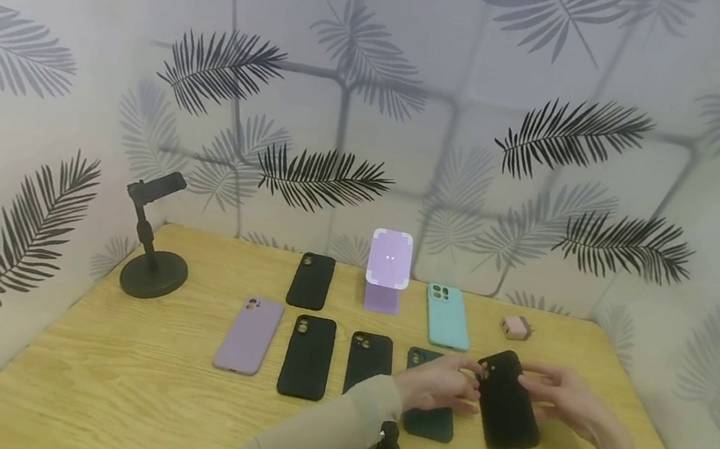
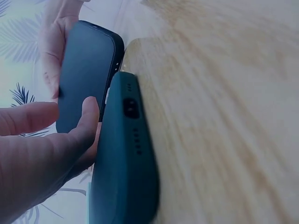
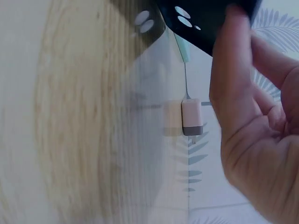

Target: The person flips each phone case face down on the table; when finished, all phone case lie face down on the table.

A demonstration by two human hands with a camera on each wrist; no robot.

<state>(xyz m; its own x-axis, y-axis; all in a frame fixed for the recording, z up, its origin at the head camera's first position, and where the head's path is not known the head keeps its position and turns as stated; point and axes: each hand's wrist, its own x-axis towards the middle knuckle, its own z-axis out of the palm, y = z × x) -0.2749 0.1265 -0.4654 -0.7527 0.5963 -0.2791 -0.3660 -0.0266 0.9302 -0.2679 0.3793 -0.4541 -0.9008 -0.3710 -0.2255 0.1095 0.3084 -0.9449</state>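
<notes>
A black phone case is held tilted above the table at the right, its camera cutouts at the upper end. My right hand pinches its right edge; the right wrist view shows the thumb lying across it. My left hand is at the case's upper left side with fingers extended; whether they touch it is hard to tell. Beneath the left hand lies a dark green phone case, seen end-on as a green case in the left wrist view.
A black case, another black case and a lilac case lie leftward. Behind are a black case, a purple stand, a turquoise case and a pink charger plug. A black phone holder stands far left.
</notes>
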